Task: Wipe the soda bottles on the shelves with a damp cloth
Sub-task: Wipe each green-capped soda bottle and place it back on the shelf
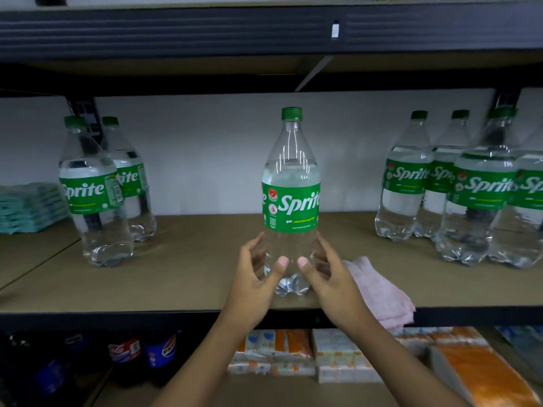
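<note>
On my feed, the clear plastic Sprite soda bottle (291,207), green-capped and green-labelled, stands upright near the front edge of the brown shelf board (191,274). My left hand (255,277) and right hand (326,274) both grip its lower body, thumbs pressed on the front and fingers curled round the sides. The crumpled pink cloth (379,289) lies on the shelf just beside the right hand, and more Sprite bottles (88,195) stand well apart on either side.
</note>
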Demonstrator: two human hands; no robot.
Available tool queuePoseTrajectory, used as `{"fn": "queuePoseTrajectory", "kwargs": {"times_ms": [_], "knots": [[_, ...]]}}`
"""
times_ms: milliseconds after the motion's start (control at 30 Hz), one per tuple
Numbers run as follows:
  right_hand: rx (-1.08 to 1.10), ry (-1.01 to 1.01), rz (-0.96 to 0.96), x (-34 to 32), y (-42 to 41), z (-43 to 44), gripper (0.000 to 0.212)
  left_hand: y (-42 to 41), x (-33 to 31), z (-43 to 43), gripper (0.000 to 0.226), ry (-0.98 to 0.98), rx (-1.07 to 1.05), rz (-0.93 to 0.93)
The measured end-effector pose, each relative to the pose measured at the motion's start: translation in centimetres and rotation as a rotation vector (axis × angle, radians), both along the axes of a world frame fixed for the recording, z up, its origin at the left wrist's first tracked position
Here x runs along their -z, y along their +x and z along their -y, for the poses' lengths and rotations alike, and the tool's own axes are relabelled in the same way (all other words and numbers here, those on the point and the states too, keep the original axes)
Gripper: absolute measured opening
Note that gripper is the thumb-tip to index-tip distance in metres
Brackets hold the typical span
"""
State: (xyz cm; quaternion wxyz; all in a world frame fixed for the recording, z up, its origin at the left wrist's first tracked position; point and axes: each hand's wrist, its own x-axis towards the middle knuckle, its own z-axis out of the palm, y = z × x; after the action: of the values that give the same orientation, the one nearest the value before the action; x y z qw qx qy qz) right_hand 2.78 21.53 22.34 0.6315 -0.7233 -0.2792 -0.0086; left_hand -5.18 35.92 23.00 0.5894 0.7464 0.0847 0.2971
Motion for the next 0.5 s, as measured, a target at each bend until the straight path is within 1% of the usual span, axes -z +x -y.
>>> {"fn": "queuePoseTrajectory", "kwargs": {"times_ms": [67,133,167,200,233,300,367,433,500], "knots": [[-0.010,-0.028,-0.014,-0.4,-0.1,0.2,0.061,-0.1,0.0,0.0,0.062,-0.003,0.000,0.004],[-0.038,-0.075,-0.016,-0.9,0.0,0.7,0.059,0.0,0.0,-0.2,0.059,-0.016,0.013,-0.002],[-0.032,-0.103,0.004,-1.1,0.2,1.2,0.058,0.1,0.0,-0.5,0.060,-0.025,0.020,-0.008],[0.021,-0.155,0.052,-1.3,0.6,1.8,0.055,0.1,-0.1,-0.7,0.061,-0.035,0.026,-0.009],[0.097,-0.235,0.126,-1.6,1.0,2.3,0.049,0.3,-0.2,-1.0,0.064,-0.048,0.027,-0.012],[0.229,-0.457,0.281,-1.9,1.8,3.3,0.039,0.6,-0.5,-1.3,0.071,-0.053,0.037,-0.017],[0.291,-0.726,0.373,-2.0,2.3,3.8,0.039,0.7,-0.6,-1.3,0.074,-0.041,0.053,-0.036],[0.304,-0.924,0.379,-1.7,2.9,4.0,0.043,0.7,-0.7,-1.2,0.072,-0.037,0.055,-0.046],[0.269,-1.012,0.305,-1.3,3.4,4.0,0.045,0.6,-0.6,-1.1,0.070,-0.025,0.053,-0.058]]}}
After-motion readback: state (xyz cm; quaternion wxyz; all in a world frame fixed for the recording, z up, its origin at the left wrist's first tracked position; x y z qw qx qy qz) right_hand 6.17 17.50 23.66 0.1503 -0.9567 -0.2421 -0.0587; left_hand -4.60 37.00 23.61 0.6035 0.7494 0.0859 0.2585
